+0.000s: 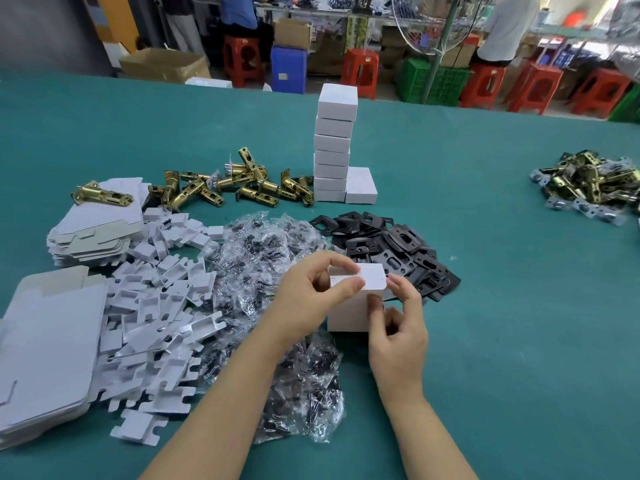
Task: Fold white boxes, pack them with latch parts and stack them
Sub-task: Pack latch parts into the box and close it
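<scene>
A small white box stands upright on the green table in front of me. My left hand pinches its top flap between thumb and fingers. My right hand holds the box's right side, its thumb on the front face and its fingers curled behind. Behind the box lie black strike plates and a heap of clear screw bags. Brass latches lie farther back, next to a tall stack of closed white boxes.
Flat box blanks and another pile of flat blanks lie at the left, with white card inserts scattered beside them. A second latch heap lies at far right. Stools, crates and seated people stand beyond the table's far edge.
</scene>
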`<action>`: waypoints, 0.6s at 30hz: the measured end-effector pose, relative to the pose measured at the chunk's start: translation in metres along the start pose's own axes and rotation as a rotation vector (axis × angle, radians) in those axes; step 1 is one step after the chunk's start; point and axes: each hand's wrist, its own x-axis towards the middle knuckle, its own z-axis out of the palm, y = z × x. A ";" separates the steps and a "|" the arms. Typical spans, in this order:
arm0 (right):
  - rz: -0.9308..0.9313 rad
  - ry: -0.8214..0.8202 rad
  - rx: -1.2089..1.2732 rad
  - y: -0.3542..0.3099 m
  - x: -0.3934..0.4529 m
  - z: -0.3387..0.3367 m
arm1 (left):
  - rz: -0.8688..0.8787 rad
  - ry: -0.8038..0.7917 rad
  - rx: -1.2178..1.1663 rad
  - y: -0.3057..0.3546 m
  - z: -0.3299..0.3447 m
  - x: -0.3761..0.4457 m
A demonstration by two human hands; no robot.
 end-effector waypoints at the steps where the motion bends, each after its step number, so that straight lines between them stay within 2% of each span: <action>1: 0.014 -0.005 -0.003 0.000 0.000 0.000 | 0.008 0.014 0.020 0.000 0.001 0.000; 5: 0.131 0.000 0.097 -0.004 0.002 -0.002 | 0.041 0.058 0.084 0.000 0.005 0.003; 8: 0.153 -0.046 0.121 -0.012 0.007 -0.009 | 0.068 0.073 0.088 -0.002 0.007 0.005; 11: 0.132 -0.266 0.129 -0.023 0.027 -0.024 | 0.126 0.068 0.116 -0.004 0.010 0.005; 14: 0.011 -0.462 -0.034 -0.024 0.053 -0.038 | 0.154 0.059 0.124 -0.005 0.011 0.006; 18: 0.021 -0.420 0.008 -0.020 0.064 -0.038 | 0.118 0.060 0.112 -0.006 0.012 0.005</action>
